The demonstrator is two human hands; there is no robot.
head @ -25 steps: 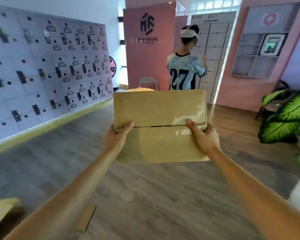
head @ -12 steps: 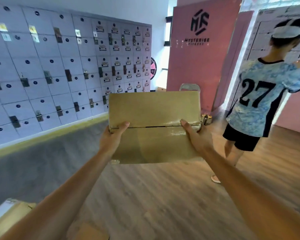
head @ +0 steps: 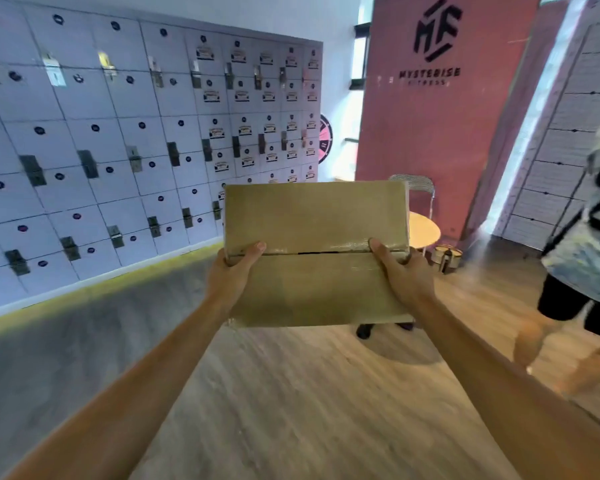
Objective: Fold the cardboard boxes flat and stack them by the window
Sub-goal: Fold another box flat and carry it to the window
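Note:
A brown cardboard box is held up in front of me at chest height, its taped flap seam running across the middle. My left hand grips its left edge, thumb on the seam. On the opposite edge my right hand grips it with the thumb laid on the tape. The fingers of both hands are hidden behind the box.
A wall of grey lockers fills the left. A pink logo panel stands ahead, with a round table and a metal chair before it. A person in a numbered jersey stands at the right edge. Wood floor lies below.
My view has swung left and moved forward: the lockers and pink panel are larger, the person has slid to the right edge. Both hands keep the same grip on the box.

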